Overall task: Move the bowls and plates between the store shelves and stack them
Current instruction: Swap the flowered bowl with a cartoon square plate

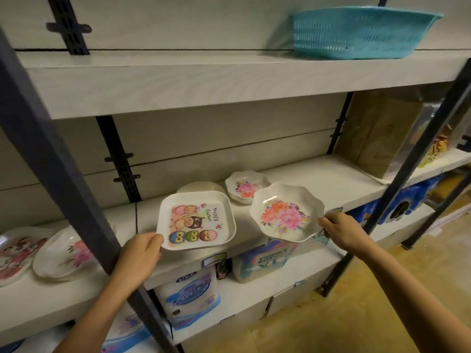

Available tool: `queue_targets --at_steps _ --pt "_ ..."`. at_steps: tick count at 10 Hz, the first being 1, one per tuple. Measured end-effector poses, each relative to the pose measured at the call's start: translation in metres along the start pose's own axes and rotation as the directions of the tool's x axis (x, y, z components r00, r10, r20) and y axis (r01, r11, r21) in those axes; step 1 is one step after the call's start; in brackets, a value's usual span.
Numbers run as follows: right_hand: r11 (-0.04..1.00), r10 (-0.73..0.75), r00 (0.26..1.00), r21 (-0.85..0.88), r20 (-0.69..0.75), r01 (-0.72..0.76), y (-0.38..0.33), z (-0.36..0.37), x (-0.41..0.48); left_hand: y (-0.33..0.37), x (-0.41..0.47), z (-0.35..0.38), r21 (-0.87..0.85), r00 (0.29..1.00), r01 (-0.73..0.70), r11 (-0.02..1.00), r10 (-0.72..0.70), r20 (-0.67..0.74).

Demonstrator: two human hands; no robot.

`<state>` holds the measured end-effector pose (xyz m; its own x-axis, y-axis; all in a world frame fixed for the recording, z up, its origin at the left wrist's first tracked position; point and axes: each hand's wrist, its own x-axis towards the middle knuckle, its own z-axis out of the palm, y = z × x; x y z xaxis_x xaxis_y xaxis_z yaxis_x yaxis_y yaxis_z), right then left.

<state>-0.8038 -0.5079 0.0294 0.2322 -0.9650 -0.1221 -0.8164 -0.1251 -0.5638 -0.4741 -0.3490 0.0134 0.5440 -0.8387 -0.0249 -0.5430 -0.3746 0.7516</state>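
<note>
My left hand grips the near left corner of a square white plate printed with owls and "Happy Easter". My right hand pinches the right rim of a scalloped white plate with pink flowers. Both plates are held just above the front of the middle shelf. Behind them on that shelf sits a small stack of flowered scalloped bowls and a plain white dish, partly hidden by the square plate. Two more flowered plates lie on the shelf section to the left.
A dark metal upright crosses diagonally in front of my left forearm; another upright stands at the right. A teal basket sits on the top shelf. A wrapped brown box stands at the middle shelf's right. Tissue packs fill the lower shelf.
</note>
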Motion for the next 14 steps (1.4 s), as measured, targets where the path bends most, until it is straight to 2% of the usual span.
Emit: queue_targets --at_steps 3,4,7,8,9,10,11,12,13,14 --pt "0.992 -0.101 0.993 -0.067 0.057 0.105 0.016 0.006 0.140 0.016 0.039 0.017 0.078 0.984 0.147 0.986 -0.138 -0.114" --pt "0.982 -0.147 0.983 -0.099 0.113 0.158 0.013 0.013 0.183 0.023 0.044 0.025 0.050 0.970 0.202 0.978 -0.193 -0.145" --pt "0.934 -0.238 0.920 -0.187 0.312 0.305 -0.008 0.028 0.282 0.042 0.053 0.055 0.115 0.918 0.308 0.944 -0.263 -0.295" --pt "0.922 -0.233 0.905 -0.213 0.357 0.322 -0.013 0.036 0.302 0.045 0.052 0.064 0.090 0.917 0.296 0.951 -0.257 -0.304" --pt "0.907 -0.225 0.888 -0.246 0.402 0.342 -0.019 0.045 0.313 0.045 0.050 0.061 0.005 0.893 0.437 0.899 -0.434 -0.119" --pt "0.890 -0.208 0.877 -0.289 0.433 0.354 -0.024 0.052 0.320 0.055 0.046 0.064 -0.111 0.882 0.407 0.907 -0.422 -0.210" --pt "0.877 -0.165 0.881 -0.343 0.444 0.337 -0.023 0.058 0.326 0.051 0.043 0.063 -0.099 0.870 0.389 0.916 -0.401 -0.285" --pt "0.881 -0.127 0.893 -0.364 0.432 0.302 -0.015 0.064 0.328 0.057 0.042 0.064 -0.277 0.798 0.445 0.851 -0.518 -0.310" --pt "0.877 -0.140 0.906 -0.375 0.399 0.301 -0.011 0.064 0.326 0.049 0.044 0.065 -0.138 0.824 0.421 0.897 -0.441 -0.354" --pt "0.892 -0.153 0.929 -0.358 0.338 0.277 -0.009 0.053 0.313 0.055 0.048 0.066 -0.097 0.834 0.416 0.904 -0.422 -0.357"
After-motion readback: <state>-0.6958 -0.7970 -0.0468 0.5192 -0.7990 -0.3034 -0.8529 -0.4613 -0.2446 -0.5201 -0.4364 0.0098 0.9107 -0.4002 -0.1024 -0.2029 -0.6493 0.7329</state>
